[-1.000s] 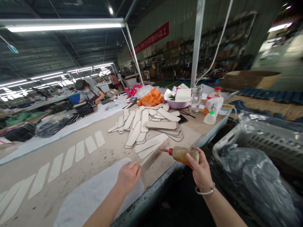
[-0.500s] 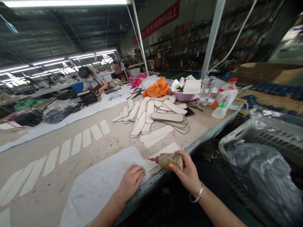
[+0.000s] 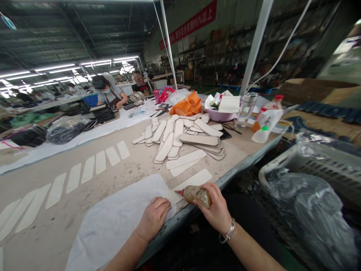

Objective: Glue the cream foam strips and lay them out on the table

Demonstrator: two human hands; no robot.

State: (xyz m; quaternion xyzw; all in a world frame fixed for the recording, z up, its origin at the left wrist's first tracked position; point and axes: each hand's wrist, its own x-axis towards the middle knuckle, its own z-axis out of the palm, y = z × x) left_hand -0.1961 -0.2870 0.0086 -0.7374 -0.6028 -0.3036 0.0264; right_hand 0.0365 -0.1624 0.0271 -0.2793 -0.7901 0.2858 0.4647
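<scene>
My right hand (image 3: 216, 209) is closed around a squeeze bottle (image 3: 196, 196) with a red nozzle, tipped on its side. The nozzle points left, just over a pale rounded strip (image 3: 194, 180) near the table's front edge. My left hand (image 3: 156, 216) rests on a large white sheet (image 3: 115, 218), by the strip's left end; its fingers are curled together, and anything beneath them is hidden. Two more pale strips (image 3: 186, 162) lie behind. Further back are a loose heap of dark-edged strips (image 3: 169, 137) and a neat stack (image 3: 200, 140).
Several pale strips (image 3: 75, 177) lie in a row on the left. An orange bag (image 3: 187, 105), a purple bowl (image 3: 221, 114), a clear tumbler (image 3: 246, 111) and bottles stand behind. A crate (image 3: 335, 150) with plastic is at the right. A person (image 3: 109, 94) works further back.
My right hand has moved left with the bottle, bringing the nozzle closer to my left hand. My left hand has hardly moved. The view has shifted slightly.
</scene>
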